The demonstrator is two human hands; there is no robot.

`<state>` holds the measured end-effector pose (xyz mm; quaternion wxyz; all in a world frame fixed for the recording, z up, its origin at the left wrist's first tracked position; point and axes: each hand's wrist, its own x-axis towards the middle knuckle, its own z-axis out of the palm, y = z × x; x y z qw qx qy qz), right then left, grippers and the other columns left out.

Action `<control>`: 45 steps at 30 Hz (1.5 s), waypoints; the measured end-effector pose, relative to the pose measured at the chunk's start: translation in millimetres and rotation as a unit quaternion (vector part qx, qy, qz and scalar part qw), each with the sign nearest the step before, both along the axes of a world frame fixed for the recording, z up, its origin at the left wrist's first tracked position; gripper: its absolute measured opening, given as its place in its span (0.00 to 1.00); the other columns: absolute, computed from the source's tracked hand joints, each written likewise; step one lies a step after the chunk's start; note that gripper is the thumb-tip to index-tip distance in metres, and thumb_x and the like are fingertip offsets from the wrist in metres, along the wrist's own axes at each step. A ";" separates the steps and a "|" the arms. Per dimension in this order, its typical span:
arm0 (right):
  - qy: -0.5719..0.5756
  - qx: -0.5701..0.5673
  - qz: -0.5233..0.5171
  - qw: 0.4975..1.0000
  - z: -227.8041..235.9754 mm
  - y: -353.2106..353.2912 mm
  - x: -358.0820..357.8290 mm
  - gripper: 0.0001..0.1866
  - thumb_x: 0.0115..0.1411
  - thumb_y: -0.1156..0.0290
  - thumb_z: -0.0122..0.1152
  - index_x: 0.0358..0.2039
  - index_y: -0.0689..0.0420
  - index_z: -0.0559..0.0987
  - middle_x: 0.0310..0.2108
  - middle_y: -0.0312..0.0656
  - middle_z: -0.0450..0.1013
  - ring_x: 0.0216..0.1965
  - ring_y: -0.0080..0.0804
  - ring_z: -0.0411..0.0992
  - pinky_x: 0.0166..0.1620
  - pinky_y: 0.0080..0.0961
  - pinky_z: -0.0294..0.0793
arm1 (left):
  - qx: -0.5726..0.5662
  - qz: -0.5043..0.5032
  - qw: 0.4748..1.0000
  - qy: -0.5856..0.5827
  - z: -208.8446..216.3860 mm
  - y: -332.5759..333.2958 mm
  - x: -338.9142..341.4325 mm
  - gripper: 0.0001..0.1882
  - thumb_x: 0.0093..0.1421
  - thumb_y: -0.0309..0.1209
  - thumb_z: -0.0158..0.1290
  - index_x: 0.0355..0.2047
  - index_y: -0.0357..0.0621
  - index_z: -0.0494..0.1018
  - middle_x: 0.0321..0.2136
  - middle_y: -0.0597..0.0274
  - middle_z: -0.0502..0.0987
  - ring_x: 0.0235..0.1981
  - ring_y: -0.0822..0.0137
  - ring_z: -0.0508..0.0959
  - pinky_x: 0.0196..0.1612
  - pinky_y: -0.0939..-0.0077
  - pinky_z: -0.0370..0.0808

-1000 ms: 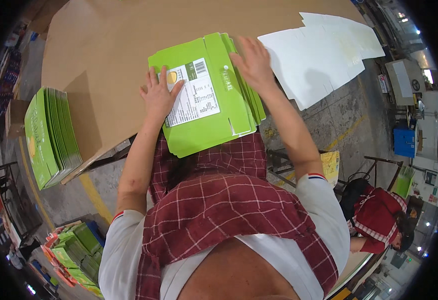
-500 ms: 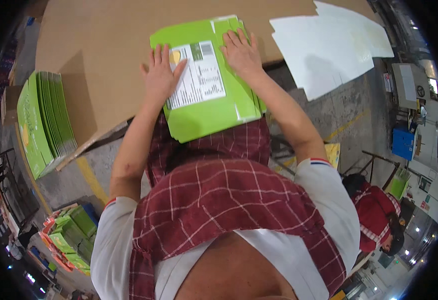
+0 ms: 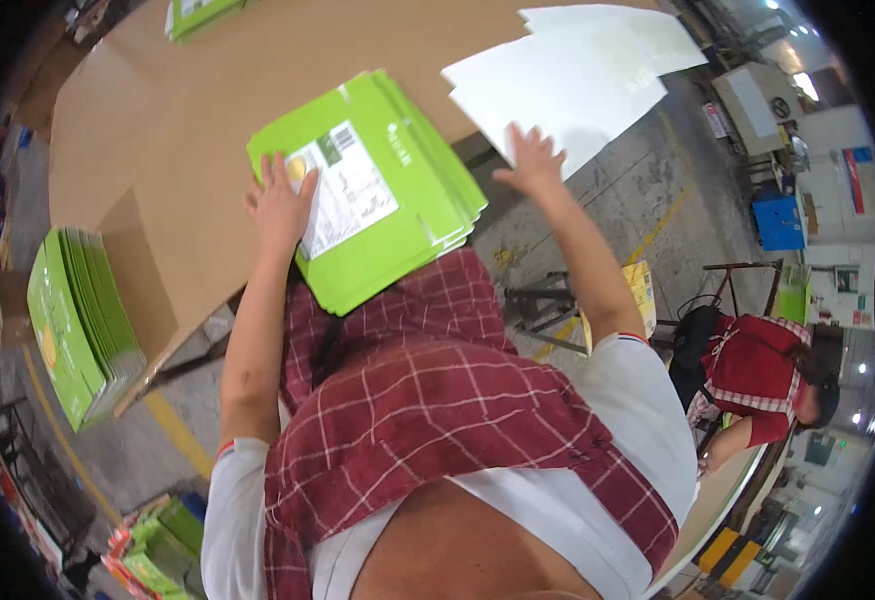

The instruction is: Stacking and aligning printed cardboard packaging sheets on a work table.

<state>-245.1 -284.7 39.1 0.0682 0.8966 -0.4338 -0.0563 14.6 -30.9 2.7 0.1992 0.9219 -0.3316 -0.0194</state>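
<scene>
A stack of flat green cardboard cartons (image 3: 398,235) with a white printed panel lies at the table's near edge, its edges slightly fanned. My left hand (image 3: 283,205) rests on the stack's left side, fingers spread over the top carton. To the right, my right hand (image 3: 535,163) is off the stack with its fingers apart. It hovers by the near edge of the large white sheets (image 3: 578,75) and holds nothing.
Upright green cartons (image 3: 88,310) stand in a row at the table's left edge. Another green stack (image 3: 198,15) lies at the far side of the brown table (image 3: 228,75). A person in a red top (image 3: 748,370) works at the right. More green cartons (image 3: 163,550) sit lower left.
My right hand has lifted off the green stack and moved right toward the white sheets. The left hand stays on the stack. The whole view has shifted, showing another stack at the far side.
</scene>
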 end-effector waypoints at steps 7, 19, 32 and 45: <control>-0.059 0.137 0.146 0.978 52.5 22.5 28.6 0.24 0.54 0.73 0.43 0.54 0.48 0.59 0.42 0.50 0.68 0.32 0.48 0.71 0.34 0.40 0.71 | 0.018 0.020 1.000 -0.003 -1.3 5.6 0.0 0.39 0.53 0.58 0.39 0.57 0.46 0.50 0.59 0.55 0.48 0.58 0.49 0.49 0.55 0.43 0.44; -0.453 0.588 -0.022 0.669 46.7 84.0 40.6 0.19 0.53 0.78 0.46 0.46 0.67 0.68 0.40 0.43 0.70 0.38 0.24 0.69 0.41 0.18 0.68 | -0.334 -0.030 0.898 0.284 -12.3 3.7 17.2 0.29 0.59 0.49 0.38 0.55 0.46 0.54 0.55 0.57 0.55 0.58 0.59 0.51 0.56 0.60 0.50; -0.556 0.312 0.058 0.768 153.0 49.7 24.9 0.18 0.54 0.71 0.49 0.47 0.59 0.70 0.22 0.29 0.68 0.18 0.12 0.58 0.21 0.12 0.58 | -0.168 -0.025 0.982 0.084 -12.4 14.3 7.8 0.32 0.57 0.49 0.39 0.56 0.41 0.52 0.56 0.42 0.50 0.60 0.50 0.46 0.58 0.57 0.45; -0.300 0.292 0.313 0.852 205.7 121.0 71.3 0.15 0.57 0.75 0.45 0.45 0.61 0.71 0.42 0.41 0.71 0.38 0.19 0.68 0.40 0.13 0.66 | -0.080 -0.012 0.997 0.009 -5.2 9.0 -0.8 0.30 0.57 0.49 0.39 0.54 0.41 0.55 0.57 0.44 0.50 0.60 0.53 0.47 0.56 0.52 0.45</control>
